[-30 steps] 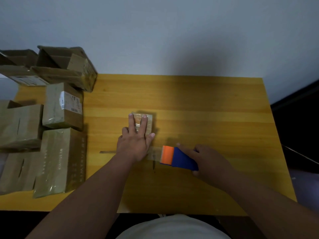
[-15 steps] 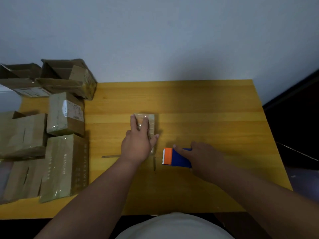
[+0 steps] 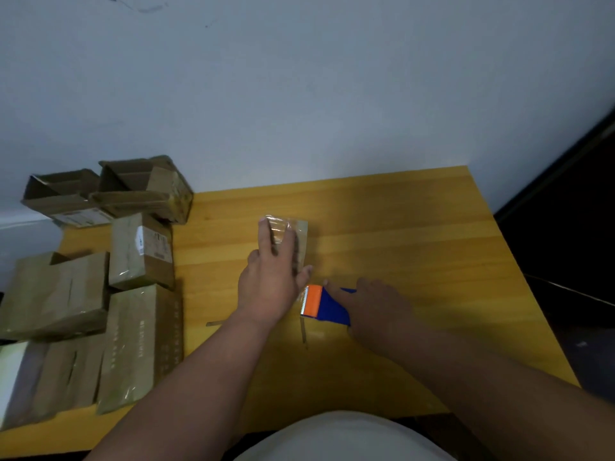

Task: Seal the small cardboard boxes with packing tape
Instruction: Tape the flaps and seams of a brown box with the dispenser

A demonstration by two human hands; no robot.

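The left hand (image 3: pixel 271 281) lies flat on the small cardboard box (image 3: pixel 287 242), which runs away from the person, while the right hand (image 3: pixel 372 306) holds the tape dispenser (image 3: pixel 324 306) at its near end.

Small brown cardboard box (image 3: pixel 298 237): glossy clear tape over matt card
Yellow wooden table (image 3: pixel 416 261): smooth, grained
Orange-and-blue tape dispenser (image 3: pixel 324 306): smooth plastic

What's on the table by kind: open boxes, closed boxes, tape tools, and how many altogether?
Open-flap boxes: 2
Closed boxes in the pile: 4, near corner blurred
Small box under the left hand: 1
Tape dispenser in the right hand: 1
Total: 8
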